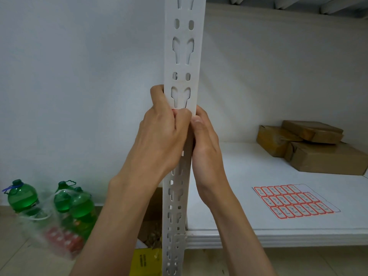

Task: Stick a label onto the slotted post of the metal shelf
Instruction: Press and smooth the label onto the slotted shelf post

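The white slotted post [184, 56] of the metal shelf runs up the middle of the view. My left hand [161, 136] wraps around the post from the left, its fingers curled behind the edge and its thumb pressing on the front face. A thin red edge of the label [174, 110] shows just above that thumb; the rest of the label is hidden. My right hand [205, 140] lies against the post's right edge, thumb tip touching the front next to the left thumb. The sheet of red-bordered labels [294, 201] lies flat on the shelf board to the right.
The white shelf board [239, 216] carries stacked brown cardboard parcels [310, 144] at the back right. On the floor to the left stand green bottles in plastic wrap [65, 208]. A yellow packet [146, 259] and an open carton sit at the post's foot.
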`<state>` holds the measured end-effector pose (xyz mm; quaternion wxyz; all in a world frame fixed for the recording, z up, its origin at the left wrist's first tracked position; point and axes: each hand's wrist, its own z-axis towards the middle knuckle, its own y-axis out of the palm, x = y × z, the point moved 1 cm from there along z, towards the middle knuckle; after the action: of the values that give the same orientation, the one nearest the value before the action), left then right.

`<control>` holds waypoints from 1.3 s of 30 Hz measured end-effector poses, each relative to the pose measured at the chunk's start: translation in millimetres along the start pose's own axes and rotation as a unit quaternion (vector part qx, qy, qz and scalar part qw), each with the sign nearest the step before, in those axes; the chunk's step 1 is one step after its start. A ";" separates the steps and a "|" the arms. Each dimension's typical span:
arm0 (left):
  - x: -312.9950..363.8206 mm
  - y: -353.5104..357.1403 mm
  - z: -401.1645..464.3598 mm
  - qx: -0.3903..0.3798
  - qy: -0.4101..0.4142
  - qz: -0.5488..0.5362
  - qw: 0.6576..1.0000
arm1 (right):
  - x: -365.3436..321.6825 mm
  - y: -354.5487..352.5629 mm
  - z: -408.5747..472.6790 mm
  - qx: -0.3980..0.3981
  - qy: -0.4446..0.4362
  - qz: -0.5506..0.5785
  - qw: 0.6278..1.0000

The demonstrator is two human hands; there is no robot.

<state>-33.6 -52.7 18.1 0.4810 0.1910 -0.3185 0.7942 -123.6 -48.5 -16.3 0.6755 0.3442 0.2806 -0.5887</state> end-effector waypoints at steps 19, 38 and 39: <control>-0.4 -0.8 1.5 -0.017 0.019 -0.034 0.999 | 3.4 0.7 0.3 0.002 0.001 0.003 1.000; 0.3 0.9 1.2 -0.017 -0.003 -0.041 0.999 | 4.6 1.7 0.9 0.008 -0.020 0.003 1.000; 0.0 0.9 1.1 -0.017 -0.003 -0.039 0.999 | 4.6 1.5 0.9 0.007 -0.021 0.005 1.000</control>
<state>-34.5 -53.8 18.7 0.5138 0.1973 -0.3255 0.7688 -121.5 -51.9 -19.2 0.6816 0.3378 0.2606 -0.5945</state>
